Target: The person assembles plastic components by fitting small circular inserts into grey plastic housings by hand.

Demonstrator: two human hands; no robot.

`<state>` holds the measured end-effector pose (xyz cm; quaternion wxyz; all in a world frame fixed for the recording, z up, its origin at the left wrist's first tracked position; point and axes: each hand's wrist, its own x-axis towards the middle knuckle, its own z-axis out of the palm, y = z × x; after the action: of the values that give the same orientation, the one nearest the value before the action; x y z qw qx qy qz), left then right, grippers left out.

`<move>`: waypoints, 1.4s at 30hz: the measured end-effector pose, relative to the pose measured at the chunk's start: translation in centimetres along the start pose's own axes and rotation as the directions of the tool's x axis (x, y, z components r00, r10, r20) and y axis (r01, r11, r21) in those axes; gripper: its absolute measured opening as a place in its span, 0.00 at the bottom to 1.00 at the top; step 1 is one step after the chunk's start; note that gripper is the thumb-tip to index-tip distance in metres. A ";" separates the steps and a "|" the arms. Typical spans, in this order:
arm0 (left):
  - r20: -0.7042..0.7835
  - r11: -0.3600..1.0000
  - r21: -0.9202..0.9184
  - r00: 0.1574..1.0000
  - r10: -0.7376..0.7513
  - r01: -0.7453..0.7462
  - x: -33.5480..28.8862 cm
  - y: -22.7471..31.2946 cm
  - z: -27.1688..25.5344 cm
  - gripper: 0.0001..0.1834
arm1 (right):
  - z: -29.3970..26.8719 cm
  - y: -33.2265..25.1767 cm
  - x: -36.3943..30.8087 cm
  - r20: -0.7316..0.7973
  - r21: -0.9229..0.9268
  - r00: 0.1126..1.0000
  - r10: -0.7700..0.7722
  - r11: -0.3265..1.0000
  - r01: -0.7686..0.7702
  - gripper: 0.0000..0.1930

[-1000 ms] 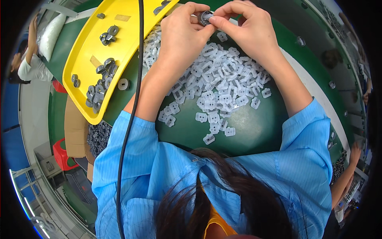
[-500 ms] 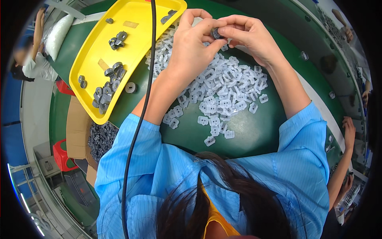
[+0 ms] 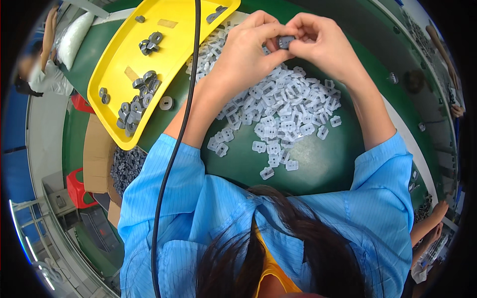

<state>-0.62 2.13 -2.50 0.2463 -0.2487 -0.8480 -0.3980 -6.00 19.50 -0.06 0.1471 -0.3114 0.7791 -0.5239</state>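
Small dark-grey plastic-looking part (image 3: pixel 285 42), near one o'clock, is pinched by both left hand (image 3: pixel 248 52) and right hand (image 3: pixel 325 47), apparently mid-manipulation; the next move calls for steady two-handed control.

Loose blue shirt (image 3: pixel 161 186) (finely pin-striped) over an orange top (image 3: pixel 270 265).

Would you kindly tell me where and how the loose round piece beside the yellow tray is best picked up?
Probably pinch the round piece by its near and far edges from above: it lies flat, with the yellow tray close on its left.
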 end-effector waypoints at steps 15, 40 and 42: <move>-0.213 0.665 0.665 0.940 -0.267 0.340 2.7 -8.5 -6.6 0.20 | -5.3 8.4 3.0 -0.289 0.077 0.947 0.143 0.989 -0.126 0.14; 0.208 0.436 -0.748 0.801 -0.562 0.500 0.1 -1.4 0.0 0.15 | -0.4 0.5 1.0 -0.127 0.429 0.976 0.180 0.897 -0.109 0.07; 0.192 0.421 -0.753 0.781 -0.594 0.505 0.0 -0.2 0.4 0.15 | 0.7 1.5 1.0 -0.310 0.114 0.951 0.004 0.993 0.033 0.07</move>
<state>-0.87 2.35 -2.84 0.0148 -0.0168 -0.6118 -0.7907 -6.88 18.71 -1.62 0.0374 -0.2217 0.7579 -0.6124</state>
